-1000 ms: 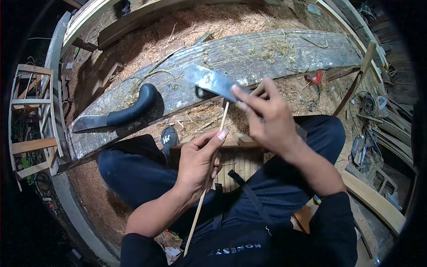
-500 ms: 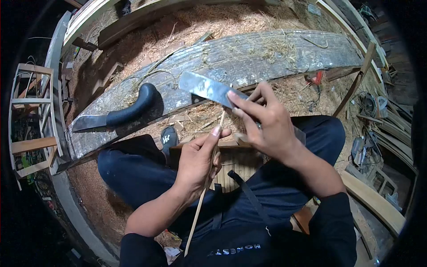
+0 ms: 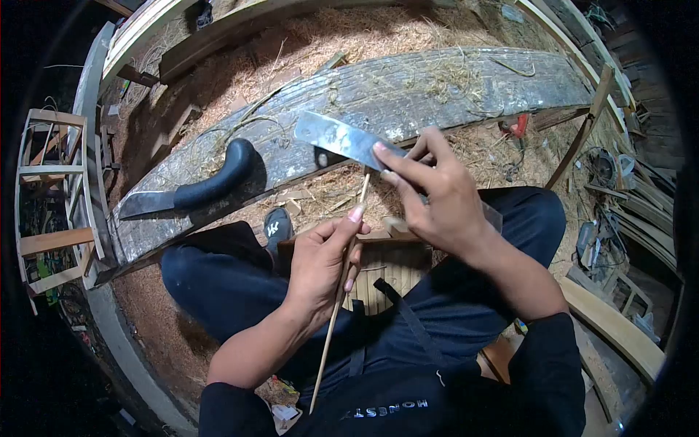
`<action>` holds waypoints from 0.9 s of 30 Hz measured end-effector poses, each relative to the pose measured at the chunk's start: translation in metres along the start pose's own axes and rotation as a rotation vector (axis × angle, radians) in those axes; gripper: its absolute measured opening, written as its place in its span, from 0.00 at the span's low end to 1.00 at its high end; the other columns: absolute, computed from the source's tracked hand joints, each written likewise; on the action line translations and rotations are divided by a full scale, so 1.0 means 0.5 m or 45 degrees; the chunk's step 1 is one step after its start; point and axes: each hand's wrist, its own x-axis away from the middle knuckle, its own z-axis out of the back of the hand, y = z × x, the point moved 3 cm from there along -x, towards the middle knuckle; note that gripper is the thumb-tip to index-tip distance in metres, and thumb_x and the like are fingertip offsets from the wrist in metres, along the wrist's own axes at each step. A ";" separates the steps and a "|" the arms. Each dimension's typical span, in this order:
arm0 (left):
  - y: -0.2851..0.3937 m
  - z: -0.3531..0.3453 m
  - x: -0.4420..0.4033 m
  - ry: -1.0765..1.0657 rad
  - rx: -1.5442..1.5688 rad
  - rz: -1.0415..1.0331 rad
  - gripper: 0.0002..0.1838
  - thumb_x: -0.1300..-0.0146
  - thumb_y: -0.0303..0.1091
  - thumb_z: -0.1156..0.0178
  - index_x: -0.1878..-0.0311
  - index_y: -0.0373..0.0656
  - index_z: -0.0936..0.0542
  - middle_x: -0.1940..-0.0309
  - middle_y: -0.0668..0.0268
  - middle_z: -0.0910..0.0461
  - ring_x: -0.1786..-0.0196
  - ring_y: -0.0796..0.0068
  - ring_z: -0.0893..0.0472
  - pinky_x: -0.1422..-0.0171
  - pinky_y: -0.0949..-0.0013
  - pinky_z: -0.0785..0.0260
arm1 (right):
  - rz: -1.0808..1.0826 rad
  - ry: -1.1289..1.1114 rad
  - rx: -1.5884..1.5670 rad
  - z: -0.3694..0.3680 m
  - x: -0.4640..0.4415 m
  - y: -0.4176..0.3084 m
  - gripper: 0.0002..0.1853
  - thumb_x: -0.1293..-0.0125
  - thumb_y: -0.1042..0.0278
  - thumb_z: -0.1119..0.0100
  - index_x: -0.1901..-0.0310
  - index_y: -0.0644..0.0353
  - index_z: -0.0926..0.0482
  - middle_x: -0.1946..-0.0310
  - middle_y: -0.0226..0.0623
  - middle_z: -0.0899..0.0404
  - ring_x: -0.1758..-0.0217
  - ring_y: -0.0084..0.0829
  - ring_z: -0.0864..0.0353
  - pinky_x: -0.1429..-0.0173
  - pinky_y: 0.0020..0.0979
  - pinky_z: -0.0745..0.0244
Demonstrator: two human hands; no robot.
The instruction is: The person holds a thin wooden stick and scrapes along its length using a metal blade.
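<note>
A thin pale stick [image 3: 329,342] runs through the closed fingers of my left hand [image 3: 318,266], slanting from the lap up toward the board. My right hand [image 3: 445,193] grips a wide metal blade [image 3: 337,139], thumb and finger pressed on it. The blade lies across the upper end of the stick; whether they touch is hard to tell. Part of the blade is hidden behind my right hand. To the left, a knife with a curved black handle [image 3: 218,179] rests on the weathered board [image 3: 408,95].
Wood shavings [image 3: 306,36] cover the ground. A slatted wooden piece [image 3: 397,273] sits between the legs. A red tool [image 3: 520,125] lies beyond the right knee. A wooden frame [image 3: 54,171] stands at the left, and a curved plank [image 3: 611,324] lies at the right.
My right hand and the blade have shifted slightly along the stick's upper end. The stick's lower end has moved a little to the right, and my left hand still holds it.
</note>
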 end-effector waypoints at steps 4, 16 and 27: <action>0.010 -0.010 0.001 0.036 -0.023 -0.010 0.17 0.27 0.47 0.38 0.63 0.42 0.19 0.84 0.74 0.28 0.89 0.85 0.35 0.86 0.79 0.46 | -0.012 -0.110 -0.107 -0.003 0.021 -0.027 0.15 0.35 0.69 0.34 0.46 0.54 0.13 0.63 0.41 0.28 0.68 0.41 0.20 0.66 0.41 0.23; 0.009 -0.013 0.004 -0.009 0.000 -0.008 0.17 0.27 0.48 0.37 0.64 0.43 0.21 0.84 0.74 0.29 0.90 0.85 0.36 0.87 0.79 0.46 | 0.016 -0.061 -0.031 0.000 0.016 -0.019 0.15 0.34 0.69 0.35 0.46 0.55 0.14 0.63 0.40 0.30 0.69 0.38 0.21 0.67 0.38 0.24; 0.010 -0.010 0.000 0.029 -0.008 -0.032 0.17 0.27 0.46 0.37 0.67 0.43 0.22 0.85 0.74 0.30 0.89 0.85 0.35 0.87 0.79 0.47 | 0.034 -0.091 -0.103 -0.007 0.013 -0.028 0.19 0.37 0.73 0.33 0.43 0.51 0.14 0.65 0.40 0.30 0.70 0.34 0.22 0.68 0.35 0.25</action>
